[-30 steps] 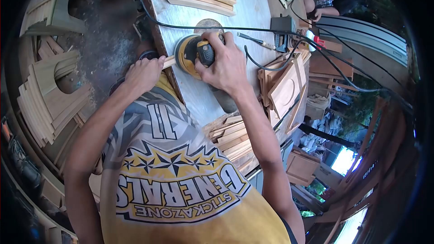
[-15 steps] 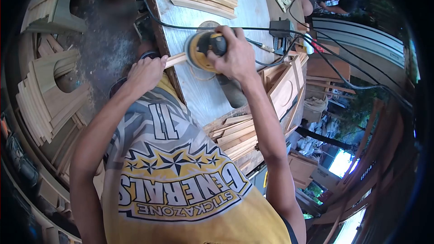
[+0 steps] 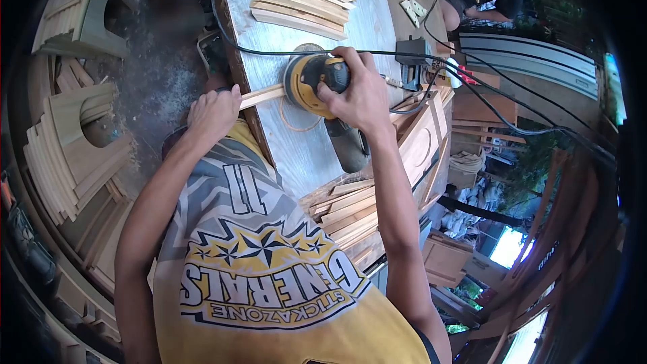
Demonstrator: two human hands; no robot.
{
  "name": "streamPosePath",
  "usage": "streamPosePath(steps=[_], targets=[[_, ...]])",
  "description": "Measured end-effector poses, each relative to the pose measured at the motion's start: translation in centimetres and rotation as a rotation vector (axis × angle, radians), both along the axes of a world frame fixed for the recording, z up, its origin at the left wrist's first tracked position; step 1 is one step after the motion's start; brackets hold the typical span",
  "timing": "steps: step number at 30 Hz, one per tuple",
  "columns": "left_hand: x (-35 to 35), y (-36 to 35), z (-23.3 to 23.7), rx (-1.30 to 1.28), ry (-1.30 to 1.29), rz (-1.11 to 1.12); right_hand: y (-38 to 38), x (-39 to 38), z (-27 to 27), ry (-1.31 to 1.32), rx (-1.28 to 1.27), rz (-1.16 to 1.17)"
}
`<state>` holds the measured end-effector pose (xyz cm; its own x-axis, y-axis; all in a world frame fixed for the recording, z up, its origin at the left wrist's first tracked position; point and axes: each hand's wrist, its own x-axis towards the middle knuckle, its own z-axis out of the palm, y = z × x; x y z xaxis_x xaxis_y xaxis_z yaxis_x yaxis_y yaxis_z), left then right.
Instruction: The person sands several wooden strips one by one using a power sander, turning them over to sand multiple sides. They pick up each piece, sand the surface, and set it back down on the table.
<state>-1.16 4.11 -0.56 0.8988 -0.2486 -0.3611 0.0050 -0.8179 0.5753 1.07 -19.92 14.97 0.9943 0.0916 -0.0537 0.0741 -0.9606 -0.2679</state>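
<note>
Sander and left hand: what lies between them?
In the head view, a wooden strip spans the gap: the left hand grips one end at the table edge, the other end meets the sander, held by the right hand.

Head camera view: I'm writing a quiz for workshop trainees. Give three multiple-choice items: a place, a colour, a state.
1. Where does the sander sit?
A) on the wood strip at the workbench edge
B) on the floor
C) on a shelf
2. What colour is the sander's housing?
A) red
B) yellow
C) green
3. What is the left hand doing?
A) hanging open
B) gripping the wood strip's end
C) pulling a cord
Key: 1 A, its pad covers the strip's far end; 2 B, yellow shows beside the right hand; 3 B, it is closed around the strip.
</note>
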Motion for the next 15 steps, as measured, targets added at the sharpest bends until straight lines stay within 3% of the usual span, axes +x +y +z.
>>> streamPosePath(steps=[3, 8, 15], targets=[[0.2, 0.3, 0.3, 0.005, 0.003, 0.044, 0.7, 0.3, 0.1, -0.009, 0.011, 0.058], [-0.8, -0.1, -0.4, -0.024, 0.04, -0.147, 1.3, 0.1, 1.4, 0.047, -0.017, 0.037], [-0.2, -1.4, 0.0, -0.029, 0.178, -0.206, 1.7, -1.1, -1.4, 0.093, -0.072, 0.057]])
